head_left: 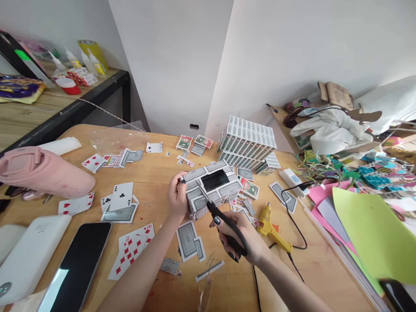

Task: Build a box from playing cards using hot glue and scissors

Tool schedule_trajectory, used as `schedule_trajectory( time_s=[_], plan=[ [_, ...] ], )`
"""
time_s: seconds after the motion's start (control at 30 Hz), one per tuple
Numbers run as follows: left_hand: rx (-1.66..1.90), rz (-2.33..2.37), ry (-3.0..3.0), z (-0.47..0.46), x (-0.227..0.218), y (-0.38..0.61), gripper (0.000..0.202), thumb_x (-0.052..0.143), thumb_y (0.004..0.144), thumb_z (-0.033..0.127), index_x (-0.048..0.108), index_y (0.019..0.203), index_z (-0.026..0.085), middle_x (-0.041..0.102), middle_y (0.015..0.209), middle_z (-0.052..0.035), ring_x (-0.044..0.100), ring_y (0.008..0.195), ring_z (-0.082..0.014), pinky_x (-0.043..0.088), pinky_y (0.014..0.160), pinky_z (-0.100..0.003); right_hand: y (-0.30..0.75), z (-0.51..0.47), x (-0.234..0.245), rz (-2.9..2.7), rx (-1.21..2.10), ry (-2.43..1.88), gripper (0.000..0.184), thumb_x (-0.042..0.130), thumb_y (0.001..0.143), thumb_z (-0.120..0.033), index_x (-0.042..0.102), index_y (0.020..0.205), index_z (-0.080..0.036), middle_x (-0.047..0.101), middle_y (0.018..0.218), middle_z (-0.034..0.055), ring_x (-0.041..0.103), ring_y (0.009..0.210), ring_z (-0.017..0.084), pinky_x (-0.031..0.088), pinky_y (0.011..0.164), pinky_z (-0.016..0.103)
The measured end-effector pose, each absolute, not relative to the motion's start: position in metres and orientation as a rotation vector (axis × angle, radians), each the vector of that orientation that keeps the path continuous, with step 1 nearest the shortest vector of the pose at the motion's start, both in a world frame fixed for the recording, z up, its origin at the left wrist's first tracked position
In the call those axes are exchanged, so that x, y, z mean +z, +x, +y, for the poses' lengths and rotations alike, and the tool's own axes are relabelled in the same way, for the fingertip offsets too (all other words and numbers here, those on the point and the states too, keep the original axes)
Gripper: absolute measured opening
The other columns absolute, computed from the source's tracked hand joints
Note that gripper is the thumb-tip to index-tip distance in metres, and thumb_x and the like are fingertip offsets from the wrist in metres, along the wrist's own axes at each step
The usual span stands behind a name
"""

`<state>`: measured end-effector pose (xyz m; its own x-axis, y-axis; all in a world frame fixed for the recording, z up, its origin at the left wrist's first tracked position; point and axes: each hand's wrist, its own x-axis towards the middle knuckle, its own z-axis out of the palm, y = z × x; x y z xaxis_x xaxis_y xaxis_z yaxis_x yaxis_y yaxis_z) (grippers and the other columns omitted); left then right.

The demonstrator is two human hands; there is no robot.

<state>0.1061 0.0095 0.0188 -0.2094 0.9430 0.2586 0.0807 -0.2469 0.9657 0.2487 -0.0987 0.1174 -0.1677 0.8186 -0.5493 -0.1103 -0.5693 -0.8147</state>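
My left hand (pixel 178 196) is closed on the left end of a box covered in playing cards (pixel 198 203), steadying it above the table. A dark rectangular opening (pixel 215 180) shows in the box's top. In my right hand (pixel 238 236) is a pair of black-handled scissors (pixel 227 223), fingers wrapped round the handles. The scissor blades lie over the box's top, left of the opening; whether they cut into a card I cannot tell. Below the box lie a patterned card (pixel 187 240) and a cut card strip (pixel 209 271).
A yellow glue gun (pixel 274 229) with a black cord lies right of my right hand. Stacked card packs (pixel 247 143) stand behind the box. A pink tumbler (pixel 48 173), a phone (pixel 78 268) and loose cards (pixel 131 251) are at left. Coloured paper (pixel 364 234) lies at right.
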Motion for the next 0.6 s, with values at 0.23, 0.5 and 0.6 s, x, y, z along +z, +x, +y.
schedule_trajectory(
  time_s=[0.23,0.5,0.6],
  plan=[
    [1.512,1.285,1.342,0.01,0.018,0.105,0.025,0.039,0.081,0.023,0.055,0.1,0.02,0.06,0.102,-0.0056,0.056,0.095,-0.0185,0.046,0.081,-0.03,0.249,-0.096,0.115,-0.843,1.826,-1.434,0.04,0.064,0.07,-0.048,0.05,0.057,-0.013,0.047,0.043,-0.0043,0.041,0.026,0.006,0.028,0.024,0.015],
    [1.497,1.287,1.465,0.009,0.013,0.102,0.027,0.039,0.082,0.02,0.053,0.105,0.02,0.059,0.106,-0.0063,0.055,0.098,-0.0188,0.045,0.084,-0.031,0.254,-0.104,0.125,-0.743,1.893,-1.414,0.04,0.065,0.07,-0.05,0.057,0.069,-0.011,0.045,0.047,-0.0055,0.039,0.028,0.004,0.025,0.027,0.015],
    [1.499,1.26,1.459,0.009,0.013,0.102,0.027,0.04,0.082,0.021,0.054,0.104,0.02,0.059,0.106,-0.0063,0.055,0.097,-0.0187,0.045,0.084,-0.032,0.261,-0.115,0.137,-0.648,1.954,-1.358,0.044,0.062,0.072,-0.051,0.061,0.084,-0.01,0.044,0.049,-0.006,0.038,0.029,0.003,0.024,0.028,0.014]
  ],
)
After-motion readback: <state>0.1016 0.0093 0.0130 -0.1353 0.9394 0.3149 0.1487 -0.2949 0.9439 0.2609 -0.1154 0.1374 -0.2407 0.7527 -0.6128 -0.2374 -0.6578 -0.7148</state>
